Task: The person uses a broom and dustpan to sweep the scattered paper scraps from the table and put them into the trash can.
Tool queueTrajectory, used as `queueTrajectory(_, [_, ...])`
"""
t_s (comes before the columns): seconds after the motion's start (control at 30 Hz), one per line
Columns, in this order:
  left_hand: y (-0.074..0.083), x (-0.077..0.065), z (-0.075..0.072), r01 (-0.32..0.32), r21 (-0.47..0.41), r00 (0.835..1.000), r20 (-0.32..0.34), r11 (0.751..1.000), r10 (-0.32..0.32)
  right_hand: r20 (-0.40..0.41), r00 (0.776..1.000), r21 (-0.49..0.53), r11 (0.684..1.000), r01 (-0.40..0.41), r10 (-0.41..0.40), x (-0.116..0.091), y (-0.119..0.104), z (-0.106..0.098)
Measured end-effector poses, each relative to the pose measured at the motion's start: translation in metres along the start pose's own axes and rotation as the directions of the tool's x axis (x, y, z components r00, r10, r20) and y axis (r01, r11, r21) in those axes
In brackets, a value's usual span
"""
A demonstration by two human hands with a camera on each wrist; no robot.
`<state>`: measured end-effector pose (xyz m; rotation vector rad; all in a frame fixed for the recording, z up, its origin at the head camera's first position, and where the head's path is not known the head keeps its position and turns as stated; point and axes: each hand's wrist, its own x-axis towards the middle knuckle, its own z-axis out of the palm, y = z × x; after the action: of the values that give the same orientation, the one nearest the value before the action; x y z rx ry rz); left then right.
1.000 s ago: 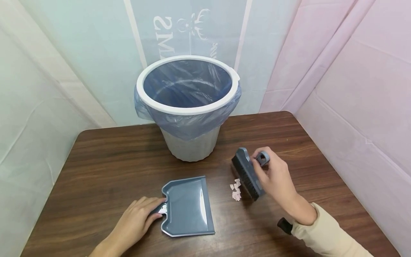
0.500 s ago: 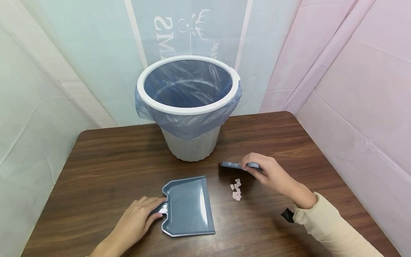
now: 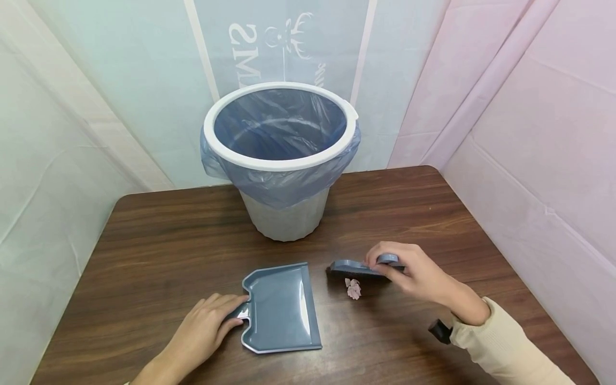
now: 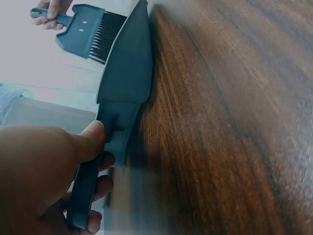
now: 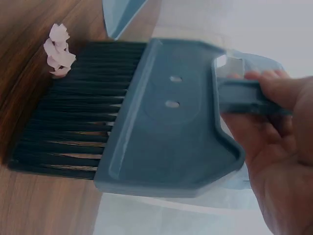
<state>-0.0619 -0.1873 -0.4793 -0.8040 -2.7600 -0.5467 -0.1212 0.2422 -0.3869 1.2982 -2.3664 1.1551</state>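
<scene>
My left hand [image 3: 204, 326] grips the handle of a blue-grey dustpan [image 3: 281, 310], which lies on the table with its flat lip facing right. In the left wrist view the thumb presses along the handle and the fingers wrap beneath. My right hand [image 3: 409, 270] holds a matching hand brush [image 5: 171, 112] by its handle, bristles down at the tabletop. Pale pink paper scraps [image 3: 353, 289] lie in a small heap just on the near side of the bristles [image 5: 78, 107], between brush and dustpan lip. The brush hides part of the table behind it.
A white bin [image 3: 284, 214] with a blue plastic liner stands at the back of the brown wooden table [image 3: 168, 240]. Pale cloth walls [image 3: 539, 149] enclose the table's back and sides. A black wrist device [image 3: 440, 331] hangs at the right sleeve.
The brush has turned from slanted to crosswise, then come toward the person against the scraps, which are bunched closer together. The left hand and dustpan have stayed in place.
</scene>
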Motion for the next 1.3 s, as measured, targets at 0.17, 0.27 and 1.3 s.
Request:
queueTrajectory(0.17, [0.0, 0.001, -0.001, -0.004, -0.004, 1.0, 0.002, 1.0, 0.004, -0.263, 0.962, -0.12, 0.987, -0.104, 0.069, 0.001, -0.01, -0.001])
queueTrajectory(0.27, [0.0, 0.002, -0.001, -0.021, 0.006, 1.0, -0.007, 1.0, 0.021, -0.376, 0.916, -0.251, 0.937, -0.245, 0.139, 0.0, -0.018, 0.001])
queueTrajectory(1.3, [0.001, 0.005, -0.002, -0.018, 0.01, 1.0, 0.015, 1.0, 0.018, -0.341, 0.932, -0.414, 0.871, -0.263, 0.119, 0.024, -0.046, 0.084])
